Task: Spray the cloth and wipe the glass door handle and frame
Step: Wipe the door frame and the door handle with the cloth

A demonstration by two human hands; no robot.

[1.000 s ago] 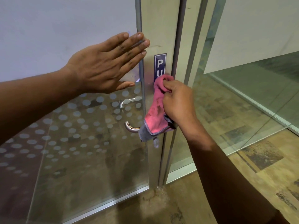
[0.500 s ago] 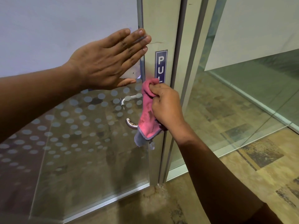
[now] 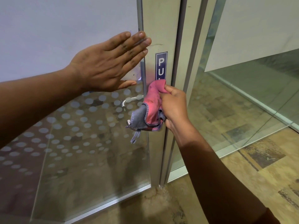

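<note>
My right hand (image 3: 174, 109) grips a pink cloth with a grey underside (image 3: 149, 109) and presses it against the pale metal door frame (image 3: 160, 26), just below a blue sign (image 3: 161, 65) reading "PU". My left hand (image 3: 108, 65) lies flat and open on the frosted upper part of the glass door (image 3: 56, 29), fingertips reaching the frame's edge. The near-side metal handle (image 3: 128, 122) is mostly hidden behind the cloth; only its end shows. A second lever handle (image 3: 129, 100) shows through the dotted glass. No spray bottle is in view.
Right of the frame a fixed glass panel (image 3: 242, 97) runs away along a patterned brown floor (image 3: 258, 167). A metal rail (image 3: 103, 206) edges the door's bottom. White dots cover the lower glass (image 3: 72, 126).
My right hand and the cloth have slid back to the right on the frame, and the cloth's grey corner has flared out to the left. My left hand stayed flat on the glass.
</note>
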